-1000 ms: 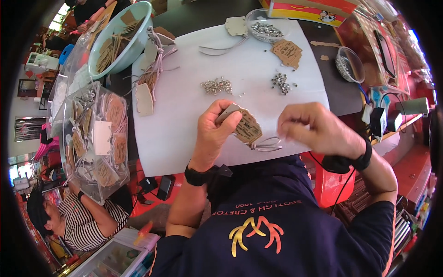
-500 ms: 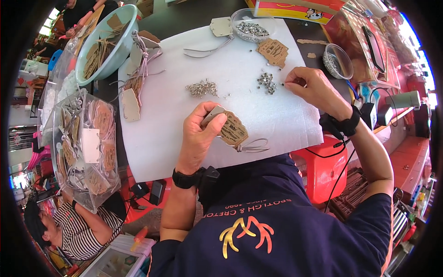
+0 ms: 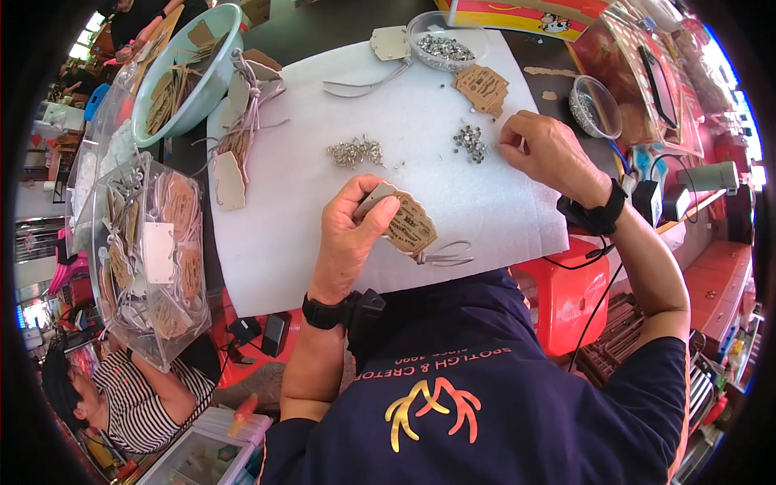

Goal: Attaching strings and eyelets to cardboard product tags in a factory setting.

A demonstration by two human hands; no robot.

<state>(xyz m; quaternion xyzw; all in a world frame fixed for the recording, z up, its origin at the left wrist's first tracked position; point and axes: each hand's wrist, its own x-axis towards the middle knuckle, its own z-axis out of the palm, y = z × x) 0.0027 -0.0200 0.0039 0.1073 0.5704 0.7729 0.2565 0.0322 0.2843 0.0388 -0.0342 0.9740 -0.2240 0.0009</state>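
Note:
My left hand point(image 3: 349, 230) pinches a brown cardboard tag point(image 3: 411, 226) with a scalloped edge and dark print, thumb on top. A loop of grey cord point(image 3: 449, 254) hangs off the tag's lower end, toward my body. My right hand point(image 3: 551, 153) is curled over the white sheet, thumb and forefinger drawn together. Whatever lies between those fingertips is hidden or too small to name. Just left of it is a small pile of dark-silver metal studs point(image 3: 470, 144). A second heap of shiny metal pieces point(image 3: 356, 152) lies beyond my left hand.
The white foam sheet point(image 3: 283, 267) covers the dark table. Clear bowls of metal bits point(image 3: 444, 50) stand at the back and right point(image 3: 594, 109). More tags point(image 3: 481, 90) lie on the sheet. Leftward are a green basin point(image 3: 145, 121) and a clear bin of tags point(image 3: 149, 323). Another person point(image 3: 149, 388) sits lower left.
My right hand has shifted very slightly, and the small dark piece at its fingertips no longer shows. My left hand keeps the tag in nearly the same place.

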